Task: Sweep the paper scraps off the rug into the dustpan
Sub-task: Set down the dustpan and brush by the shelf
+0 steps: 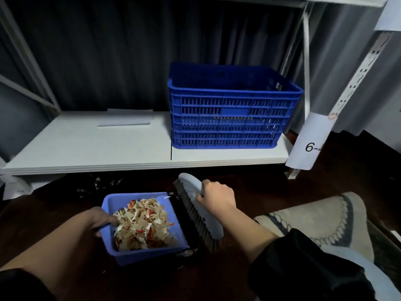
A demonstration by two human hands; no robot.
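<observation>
A light-blue dustpan (121, 202) sits on the dark floor, heaped with beige, white and red paper scraps (142, 224). My left hand (98, 220) grips the dustpan's left wall, thumb over the rim and touching the scraps. My right hand (217, 197) holds the grey back of a hand brush (205, 211). Its dark bristles stand along the dustpan's right, open side. The grey patterned rug (325, 220) lies folded at the right.
A low white shelf (86, 148) runs across behind, carrying a blue slatted crate (230, 109) and a sheet of paper (124, 119). A few scraps (97, 183) lie on the floor under the shelf edge. A labelled rack post (310, 144) stands at the right.
</observation>
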